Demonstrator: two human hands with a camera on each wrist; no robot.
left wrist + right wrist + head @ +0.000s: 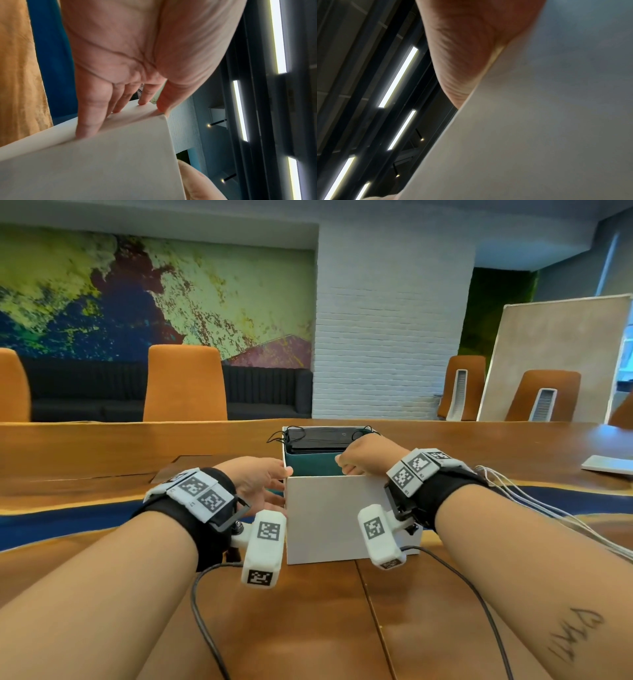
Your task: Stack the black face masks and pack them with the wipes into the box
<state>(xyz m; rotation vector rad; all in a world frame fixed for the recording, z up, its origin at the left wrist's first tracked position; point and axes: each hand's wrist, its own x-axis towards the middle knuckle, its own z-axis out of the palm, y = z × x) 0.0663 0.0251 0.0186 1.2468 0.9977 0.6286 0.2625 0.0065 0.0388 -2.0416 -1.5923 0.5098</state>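
The white box (325,515) stood on the wooden worktop (308,611), the black face masks (320,440) stacked at its far end. The left hand (260,484) lay flat against its left wall, fingers (89,121) straight. The right hand (363,455) curled over the near rim; whether that grip clamped it, I couldn't tell.

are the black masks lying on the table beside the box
No, the black masks sit stacked inside the white box, ear loops hanging over its rim.
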